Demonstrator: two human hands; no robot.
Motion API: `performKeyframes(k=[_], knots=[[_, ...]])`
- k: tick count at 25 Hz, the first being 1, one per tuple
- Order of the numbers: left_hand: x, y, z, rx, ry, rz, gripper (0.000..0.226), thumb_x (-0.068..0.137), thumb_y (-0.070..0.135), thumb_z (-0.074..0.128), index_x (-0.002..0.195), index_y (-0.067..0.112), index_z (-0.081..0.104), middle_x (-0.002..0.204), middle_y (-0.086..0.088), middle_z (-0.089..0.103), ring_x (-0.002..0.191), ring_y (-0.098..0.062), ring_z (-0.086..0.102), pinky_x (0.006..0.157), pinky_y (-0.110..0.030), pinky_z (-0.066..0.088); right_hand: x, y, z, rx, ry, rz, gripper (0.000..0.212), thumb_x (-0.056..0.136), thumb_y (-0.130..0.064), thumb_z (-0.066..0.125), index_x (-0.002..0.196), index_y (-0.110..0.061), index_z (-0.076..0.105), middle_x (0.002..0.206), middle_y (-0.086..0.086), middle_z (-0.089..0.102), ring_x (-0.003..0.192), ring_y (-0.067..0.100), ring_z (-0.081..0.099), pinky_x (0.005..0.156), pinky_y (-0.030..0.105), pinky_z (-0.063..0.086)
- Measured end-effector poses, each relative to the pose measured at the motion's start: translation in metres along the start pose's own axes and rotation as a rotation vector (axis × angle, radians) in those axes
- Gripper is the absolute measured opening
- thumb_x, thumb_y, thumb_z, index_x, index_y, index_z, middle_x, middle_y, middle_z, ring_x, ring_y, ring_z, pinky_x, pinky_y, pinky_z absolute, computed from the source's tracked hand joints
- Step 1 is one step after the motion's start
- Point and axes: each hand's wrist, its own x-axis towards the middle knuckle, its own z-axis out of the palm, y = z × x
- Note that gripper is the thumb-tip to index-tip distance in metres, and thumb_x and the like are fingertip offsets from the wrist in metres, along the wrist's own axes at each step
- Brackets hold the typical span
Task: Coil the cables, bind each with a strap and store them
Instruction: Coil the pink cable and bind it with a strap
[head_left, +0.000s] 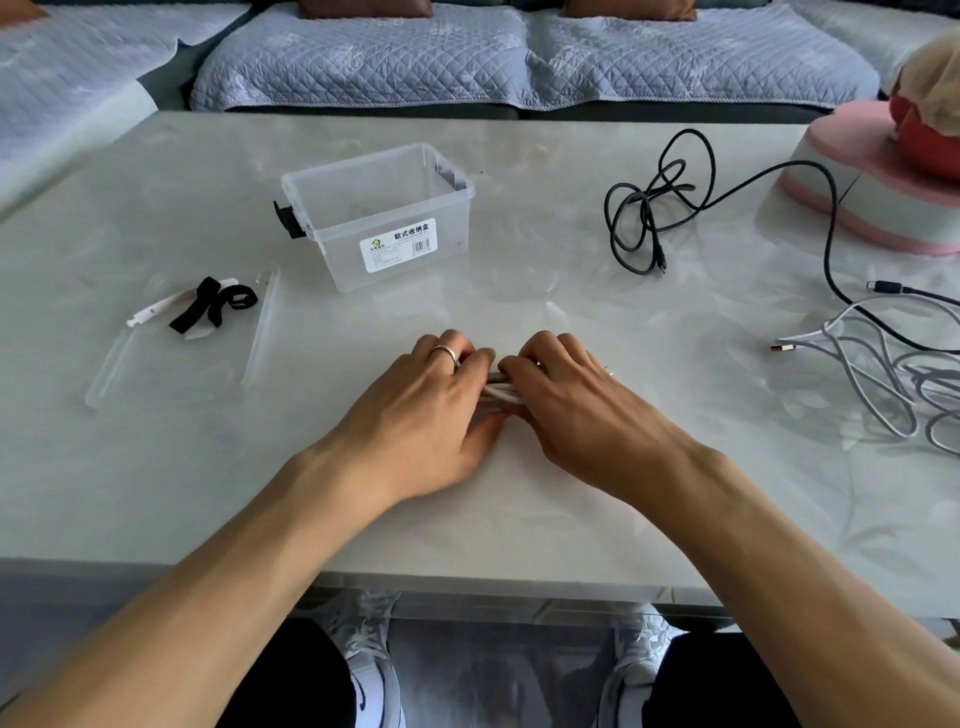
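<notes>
At the near middle of the pale marble-patterned surface (156, 467), a coiled white cable (500, 391) is gripped between the curled left hand (435, 410) and right hand (582, 410), and could spring loose if released before strapping.

Home living room, quilted sofa (363, 57), coffee table (571, 493)

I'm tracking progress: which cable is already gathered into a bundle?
The white cable held between the left hand and right hand. The black cable and grey-white cables lie loose at the right.
</notes>
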Motion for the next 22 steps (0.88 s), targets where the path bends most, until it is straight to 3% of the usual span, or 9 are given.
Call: performKeyframes(k=[4, 8, 10, 12, 14, 16, 18, 20, 22], knots=[[0.009, 0.000, -0.011, 0.109, -0.045, -0.018, 0.039, 0.096, 0.043, 0.045, 0.115, 0.010, 0.054, 0.114, -0.009, 0.048, 0.103, -0.029, 0.048, 0.079, -0.040, 0.046, 0.000, -0.001, -0.003, 0.063, 0.013, 0.013, 0.013, 0.094, -0.010, 0.050, 0.102, -0.005, 0.059, 0.097, 0.011, 0.049, 0.081, 0.028, 0.046, 0.073, 0.042, 0.048], [0.008, 0.006, -0.014, 0.148, 0.012, 0.045, 0.007, 0.092, 0.013, 0.052, 0.098, 0.009, 0.050, 0.099, -0.011, 0.049, 0.091, -0.030, 0.053, 0.066, -0.039, 0.045, -0.001, -0.004, -0.008, 0.127, 0.026, 0.022, 0.043, 0.098, -0.034, 0.030, 0.104, -0.004, 0.061, 0.095, 0.010, 0.050, 0.081, 0.027, 0.047, 0.074, 0.042, 0.048], [0.004, 0.005, -0.016, 0.099, 0.013, 0.032, 0.013, 0.086, 0.003, 0.052, 0.093, 0.012, 0.045, 0.093, -0.007, 0.044, 0.079, -0.027, 0.050, 0.058, -0.036, 0.039, -0.001, -0.006, -0.013, 0.126, 0.009, 0.014, 0.036, 0.097, -0.031, 0.036, 0.108, -0.006, 0.060, 0.098, 0.008, 0.050, 0.084, 0.026, 0.047, 0.075, 0.043, 0.048], [0.001, 0.004, -0.017, 0.047, 0.029, 0.033, 0.010, 0.089, 0.004, 0.050, 0.094, 0.011, 0.044, 0.093, -0.004, 0.041, 0.067, -0.023, 0.042, 0.055, -0.034, 0.033, 0.000, -0.007, -0.019, 0.137, 0.006, -0.009, 0.025, 0.094, -0.021, 0.051, 0.113, -0.008, 0.060, 0.100, 0.007, 0.051, 0.087, 0.026, 0.049, 0.075, 0.041, 0.049], [-0.003, 0.002, -0.018, -0.057, 0.050, 0.043, 0.006, 0.096, 0.015, 0.050, 0.097, 0.009, 0.049, 0.094, -0.004, 0.046, 0.066, -0.025, 0.047, 0.058, -0.038, 0.038, 0.002, -0.008, -0.026, 0.181, 0.022, -0.008, 0.024, 0.085, -0.012, 0.058, 0.109, -0.009, 0.064, 0.096, 0.005, 0.055, 0.082, 0.026, 0.053, 0.070, 0.039, 0.048], [-0.007, 0.001, -0.020, -0.218, 0.018, 0.037, 0.017, 0.099, 0.026, 0.049, 0.094, 0.010, 0.052, 0.088, -0.002, 0.049, 0.070, -0.024, 0.052, 0.064, -0.039, 0.043, 0.005, -0.010, -0.035, 0.330, 0.040, 0.044, 0.027, 0.077, -0.012, 0.058, 0.101, -0.015, 0.067, 0.089, -0.001, 0.058, 0.074, 0.020, 0.054, 0.064, 0.031, 0.047], [-0.009, -0.001, -0.025, -0.366, -0.042, -0.017, 0.019, 0.099, 0.030, 0.051, 0.084, 0.018, 0.050, 0.078, 0.004, 0.050, 0.068, -0.014, 0.050, 0.063, -0.029, 0.039, 0.008, -0.013, -0.042, 0.541, 0.060, 0.114, 0.030, 0.071, -0.011, 0.058, 0.099, -0.018, 0.068, 0.085, -0.005, 0.062, 0.073, 0.012, 0.054, 0.064, 0.020, 0.043], [-0.009, -0.001, -0.032, -0.495, -0.124, -0.110, 0.020, 0.098, 0.031, 0.053, 0.079, 0.025, 0.049, 0.069, 0.009, 0.051, 0.060, -0.007, 0.047, 0.058, -0.024, 0.036, 0.010, -0.016, -0.046, 0.667, 0.101, 0.166, 0.036, 0.070, -0.011, 0.060, 0.105, -0.018, 0.066, 0.089, -0.006, 0.065, 0.074, 0.009, 0.055, 0.064, 0.014, 0.041], [-0.008, -0.001, -0.036, -0.613, -0.191, -0.159, 0.018, 0.098, 0.028, 0.053, 0.082, 0.020, 0.054, 0.064, 0.011, 0.051, 0.057, -0.007, 0.045, 0.058, -0.026, 0.038, 0.012, -0.019, -0.047, 0.587, 0.147, 0.113, 0.050, 0.070, -0.018, 0.056, 0.119, -0.018, 0.058, 0.104, -0.004, 0.060, 0.079, 0.007, 0.053, 0.068, 0.017, 0.043]])
